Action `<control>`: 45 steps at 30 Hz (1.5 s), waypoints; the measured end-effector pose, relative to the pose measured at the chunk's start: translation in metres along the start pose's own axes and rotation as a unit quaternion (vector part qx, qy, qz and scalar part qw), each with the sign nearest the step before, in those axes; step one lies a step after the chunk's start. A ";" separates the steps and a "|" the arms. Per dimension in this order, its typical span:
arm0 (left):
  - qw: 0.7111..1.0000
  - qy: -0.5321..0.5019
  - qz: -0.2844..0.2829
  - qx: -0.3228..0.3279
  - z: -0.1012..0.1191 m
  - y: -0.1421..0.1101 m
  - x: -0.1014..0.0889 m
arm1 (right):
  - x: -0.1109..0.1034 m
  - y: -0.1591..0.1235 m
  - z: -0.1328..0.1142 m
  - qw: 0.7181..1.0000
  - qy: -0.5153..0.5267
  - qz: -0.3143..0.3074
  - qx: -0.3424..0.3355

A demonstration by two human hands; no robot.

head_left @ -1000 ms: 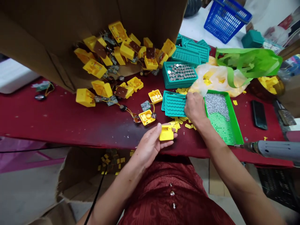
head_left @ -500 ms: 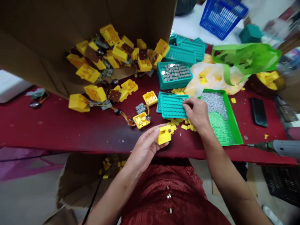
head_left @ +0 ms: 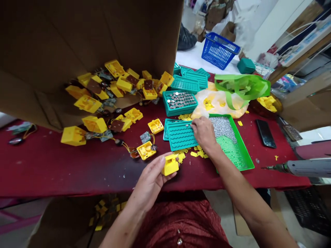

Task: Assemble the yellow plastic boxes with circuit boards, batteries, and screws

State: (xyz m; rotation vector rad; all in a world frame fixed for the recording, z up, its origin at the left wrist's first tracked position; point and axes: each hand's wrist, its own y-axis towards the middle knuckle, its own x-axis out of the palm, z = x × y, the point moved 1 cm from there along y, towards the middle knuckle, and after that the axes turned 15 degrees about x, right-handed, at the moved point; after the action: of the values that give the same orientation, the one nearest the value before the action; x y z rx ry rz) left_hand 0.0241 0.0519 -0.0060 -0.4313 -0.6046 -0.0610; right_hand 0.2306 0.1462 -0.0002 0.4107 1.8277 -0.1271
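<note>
My left hand [head_left: 155, 175] grips a small yellow plastic case [head_left: 170, 165] with a cut-out on its top, held just above the table's front part. My right hand [head_left: 204, 132] has its fingers pinched together at the right end of a teal ridged tray [head_left: 181, 135]. Whatever may be between those fingertips is hidden. A small round metal piece shows near the tray's upper edge. Left of my left hand lies an open yellow case half [head_left: 146, 150] wired to a circuit board [head_left: 145, 137]. Small yellow plastic pieces [head_left: 193, 154] lie below the tray.
A large cardboard box [head_left: 124, 31] spills yellow cases with wires. Behind the tray stands a teal tray of button cells [head_left: 181, 100]. To the right are a green tray [head_left: 248, 163] of small metal parts, a phone [head_left: 266, 133] and a power screwdriver [head_left: 297, 168].
The camera view has tilted up, so the table sits lower in the picture. My left hand still holds the yellow case; my right hand stays at the teal tray's right end.
</note>
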 end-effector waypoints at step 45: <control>0.999 0.004 0.000 0.048 -0.009 -0.006 -0.010 | -0.027 -0.102 -0.036 0.923 0.334 -0.164 -0.101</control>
State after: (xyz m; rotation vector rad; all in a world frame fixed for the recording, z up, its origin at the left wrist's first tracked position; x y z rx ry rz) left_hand 0.0200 0.0425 -0.0158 -0.3378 -0.5981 -0.0342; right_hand 0.1696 0.0555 0.0236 -0.0194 2.5505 -0.0248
